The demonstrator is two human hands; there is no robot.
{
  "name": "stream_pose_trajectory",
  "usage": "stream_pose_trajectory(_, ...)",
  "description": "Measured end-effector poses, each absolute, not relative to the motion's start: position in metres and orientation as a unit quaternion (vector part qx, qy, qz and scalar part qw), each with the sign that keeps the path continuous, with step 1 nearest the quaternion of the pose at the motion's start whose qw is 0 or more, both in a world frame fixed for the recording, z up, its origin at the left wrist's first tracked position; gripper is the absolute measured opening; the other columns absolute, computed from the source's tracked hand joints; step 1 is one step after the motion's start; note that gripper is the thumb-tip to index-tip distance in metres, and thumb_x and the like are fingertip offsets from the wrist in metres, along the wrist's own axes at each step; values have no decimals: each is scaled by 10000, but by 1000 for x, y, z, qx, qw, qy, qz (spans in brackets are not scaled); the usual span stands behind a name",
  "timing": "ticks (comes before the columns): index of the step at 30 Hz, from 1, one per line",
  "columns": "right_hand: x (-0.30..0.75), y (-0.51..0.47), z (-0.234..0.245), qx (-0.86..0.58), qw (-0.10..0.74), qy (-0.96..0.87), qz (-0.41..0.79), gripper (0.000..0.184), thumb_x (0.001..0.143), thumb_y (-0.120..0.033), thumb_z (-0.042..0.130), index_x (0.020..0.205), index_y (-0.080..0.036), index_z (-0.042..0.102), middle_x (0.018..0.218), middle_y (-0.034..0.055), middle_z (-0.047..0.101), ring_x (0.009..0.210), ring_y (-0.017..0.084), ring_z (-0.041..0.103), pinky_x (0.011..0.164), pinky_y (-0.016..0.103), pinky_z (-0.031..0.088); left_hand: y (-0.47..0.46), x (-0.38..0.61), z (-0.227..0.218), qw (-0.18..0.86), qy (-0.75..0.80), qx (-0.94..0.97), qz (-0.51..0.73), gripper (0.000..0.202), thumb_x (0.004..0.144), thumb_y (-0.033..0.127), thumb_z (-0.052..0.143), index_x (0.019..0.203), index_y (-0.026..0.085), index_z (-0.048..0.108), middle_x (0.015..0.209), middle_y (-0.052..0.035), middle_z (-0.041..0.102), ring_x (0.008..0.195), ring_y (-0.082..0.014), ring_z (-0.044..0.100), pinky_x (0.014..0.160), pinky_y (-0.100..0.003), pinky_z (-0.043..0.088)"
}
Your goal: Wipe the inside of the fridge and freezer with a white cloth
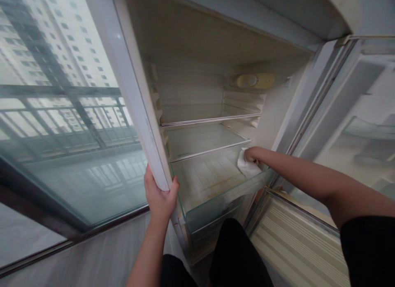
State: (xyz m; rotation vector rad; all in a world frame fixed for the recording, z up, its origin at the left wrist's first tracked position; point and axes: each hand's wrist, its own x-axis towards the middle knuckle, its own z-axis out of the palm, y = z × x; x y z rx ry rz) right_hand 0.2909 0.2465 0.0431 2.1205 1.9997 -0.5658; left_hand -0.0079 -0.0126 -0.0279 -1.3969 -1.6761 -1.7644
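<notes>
A fridge stands open in front of me, and my left hand point(161, 192) grips the left edge of its body point(151, 143), thumb on the inner side. Inside the pulled-out clear drawer point(212, 200), my right hand point(251, 154) is closed on a white cloth point(248, 168). The cloth lies against the drawer's right side. Brownish stains point(220, 186) mark the drawer's ribbed bottom. Above the drawer are glass shelves point(210, 141) with white trim. The fingers of my right hand are partly hidden by the cloth.
The upper fridge door point(354, 101) is swung open at the right. Below it, a lower door with a ribbed inner panel point(296, 237) also stands open. A yellowish control box point(254, 80) is on the inner wall. A glass window point(77, 163) is close on the left.
</notes>
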Motion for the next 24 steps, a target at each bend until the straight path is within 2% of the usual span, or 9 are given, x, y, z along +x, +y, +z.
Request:
stream_pose_trajectory(2, 297, 242, 40, 736, 181, 622, -194, 178, 884, -101, 728, 1043, -20, 717, 1057, 161, 715, 1038, 277, 708, 942, 472, 569, -12, -8, -28, 166, -588, -492, -620, 902, 831, 383, 733, 1588, 185, 287, 1550, -196, 472, 1454, -331, 457, 1204, -492, 378)
stream_pose_trajectory(4, 305, 236, 36, 740, 249, 586, -219, 191, 821, -81, 753, 984, 15, 726, 981, 181, 724, 988, 302, 725, 907, 474, 561, -12, -8, -28, 174, -584, -496, -619, 895, 833, 383, 729, 1587, 175, 293, 1543, -203, 477, 1448, -333, 464, 1200, -493, 384)
stream_pose_trajectory(9, 321, 223, 29, 664, 303, 582, -360, 301, 755, -175, 825, 1000, -30, 728, 852, 68, 722, 685, 192, 690, 748, 338, 555, -11, -8, -28, 174, -585, -492, -621, 902, 833, 386, 724, 1592, 167, 290, 1556, -207, 463, 1458, -334, 452, 1209, -491, 374)
stream_pose_trajectory(12, 321, 218, 46, 605, 289, 662, -335, 174, 801, -160, 762, 906, -25, 733, 649, 15, 636, 539, 147, 560, 680, 290, 514, -11, -8, -26, 165, -587, -490, -624, 909, 821, 385, 734, 1587, 162, 297, 1549, -206, 471, 1447, -328, 465, 1208, -484, 378)
stream_pose_trajectory(15, 327, 201, 78, 488, 162, 787, -341, 134, 851, -208, 688, 864, -85, 739, 656, 4, 615, 591, 137, 539, 696, 252, 488, -13, -8, -26, 161, -586, -493, -623, 914, 806, 386, 741, 1580, 158, 311, 1534, -204, 485, 1435, -329, 477, 1202, -479, 388)
stream_pose_trajectory(17, 337, 177, 92, 385, 16, 852, -355, 199, 864, -308, 671, 882, -123, 741, 839, 40, 682, 772, 175, 613, 775, 261, 508, -14, -8, -29, 160, -587, -494, -622, 907, 807, 391, 738, 1577, 159, 317, 1526, -204, 491, 1433, -333, 478, 1202, -484, 387)
stream_pose_trajectory(19, 349, 144, 87, 342, -178, 869, -311, 325, 897, -466, 630, 953, -161, 728, 1050, 80, 699, 970, 235, 633, 887, 317, 526, -15, -7, -34, 167, -587, -489, -623, 883, 818, 391, 733, 1571, 164, 331, 1514, -201, 498, 1424, -333, 485, 1201, -487, 387)
stream_pose_trajectory(22, 358, 94, 36, 352, -451, 797, -194, 397, 957, -545, 538, 1072, -205, 709, 1224, 123, 663, 1080, 284, 633, 977, 428, 531, -15, -6, -42, 175, -588, -484, -624, 837, 839, 380, 723, 1559, 173, 352, 1484, -192, 520, 1397, -319, 507, 1188, -479, 402)
stream_pose_trajectory(24, 354, 69, -19, 389, -550, 729, -124, 377, 987, -504, 502, 1160, -216, 672, 1232, 145, 658, 1132, 307, 626, 999, 493, 528, -15, -5, -45, 178, -590, -479, -626, 832, 842, 382, 722, 1557, 172, 353, 1462, -190, 533, 1375, -312, 523, 1178, -471, 413)
